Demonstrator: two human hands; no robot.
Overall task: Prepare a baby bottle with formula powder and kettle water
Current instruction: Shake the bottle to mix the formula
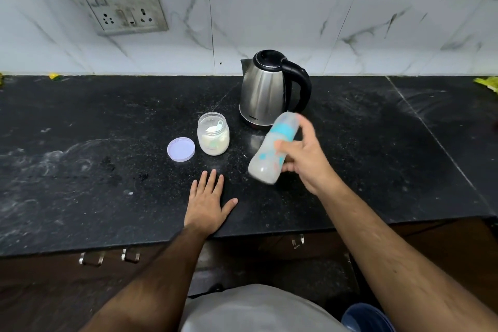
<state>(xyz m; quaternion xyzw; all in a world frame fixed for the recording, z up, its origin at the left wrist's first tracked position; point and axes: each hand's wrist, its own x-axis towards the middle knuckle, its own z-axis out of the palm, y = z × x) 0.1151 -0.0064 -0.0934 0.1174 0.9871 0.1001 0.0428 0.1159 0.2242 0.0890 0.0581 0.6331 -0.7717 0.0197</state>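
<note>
In right hand (pixel 304 159): baby bottle (pixel 272 148), tilted.

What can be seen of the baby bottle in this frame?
The baby bottle is a cloudy, translucent plastic bottle with a turquoise band and small turquoise prints. It looks milky white inside and is blurred. It is tilted, base toward the person and lower left, top up toward the kettle. The right hand grips its middle, fingers curled round it, holding it above the black counter. Its top end is too blurred to tell.
</note>
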